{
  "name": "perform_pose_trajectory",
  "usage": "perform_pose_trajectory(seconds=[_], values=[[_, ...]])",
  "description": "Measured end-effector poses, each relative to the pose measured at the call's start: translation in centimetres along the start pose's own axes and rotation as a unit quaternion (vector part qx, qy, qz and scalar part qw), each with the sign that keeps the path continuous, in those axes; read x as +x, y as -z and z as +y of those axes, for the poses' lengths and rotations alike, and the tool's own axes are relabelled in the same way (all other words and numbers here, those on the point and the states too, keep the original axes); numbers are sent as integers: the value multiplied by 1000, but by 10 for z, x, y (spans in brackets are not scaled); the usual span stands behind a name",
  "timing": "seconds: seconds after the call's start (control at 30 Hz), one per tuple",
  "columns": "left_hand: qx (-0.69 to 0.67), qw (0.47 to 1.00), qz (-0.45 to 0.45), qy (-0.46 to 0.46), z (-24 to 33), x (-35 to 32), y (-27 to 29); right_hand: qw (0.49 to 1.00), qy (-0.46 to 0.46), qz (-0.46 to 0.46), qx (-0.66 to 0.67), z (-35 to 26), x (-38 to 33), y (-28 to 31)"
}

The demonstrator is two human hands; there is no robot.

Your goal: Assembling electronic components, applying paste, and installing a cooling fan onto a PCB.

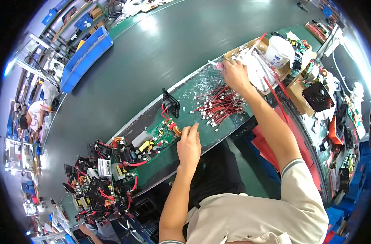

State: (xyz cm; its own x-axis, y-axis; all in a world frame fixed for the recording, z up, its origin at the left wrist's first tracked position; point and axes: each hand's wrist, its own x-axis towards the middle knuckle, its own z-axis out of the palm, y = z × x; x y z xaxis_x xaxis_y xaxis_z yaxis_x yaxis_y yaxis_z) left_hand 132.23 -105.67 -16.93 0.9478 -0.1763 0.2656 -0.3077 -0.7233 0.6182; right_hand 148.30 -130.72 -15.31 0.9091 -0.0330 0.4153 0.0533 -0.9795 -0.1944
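My right hand (235,76) is closed in a pinch round a slim white-and-pink piece with a pointed white tip (213,63), its kind unclear. It is held above the near edge of a cardboard tray (233,52) with white material in it. My left hand (188,147), fingers curled together, is at the right end of a green circuit board (163,134). What those fingers hold, if anything, is hidden. Red wires run from the board to a black finned panel (171,103) standing beyond it. Right of the board lies a heap of red-and-black wire leads (222,106) with white connectors.
More assembled circuit boards (100,183) crowd the bench's left end. A white tub (279,51) stands by the tray. Red tubing (276,95) hangs over the right side. Past the bench edge runs a green surface (169,49) bearing a blue bin (86,61). Another person (34,115) is far left.
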Motion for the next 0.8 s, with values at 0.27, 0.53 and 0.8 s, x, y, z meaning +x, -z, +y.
perform_pose_trajectory(seconds=[0.27, 0.53, 0.8], values=[[-27, 998, -2, 55, 13, -17, 29, 958, -21, 42, 284, -26, -68, 90], [-176, 941, -133, -258, 195, -13, 129, 864, -171, -29, 472, -23, -136, 91], [-169, 963, -66, -199, 180, -16, 160, 813, -195, -134, 532, -57, -164, 75]])
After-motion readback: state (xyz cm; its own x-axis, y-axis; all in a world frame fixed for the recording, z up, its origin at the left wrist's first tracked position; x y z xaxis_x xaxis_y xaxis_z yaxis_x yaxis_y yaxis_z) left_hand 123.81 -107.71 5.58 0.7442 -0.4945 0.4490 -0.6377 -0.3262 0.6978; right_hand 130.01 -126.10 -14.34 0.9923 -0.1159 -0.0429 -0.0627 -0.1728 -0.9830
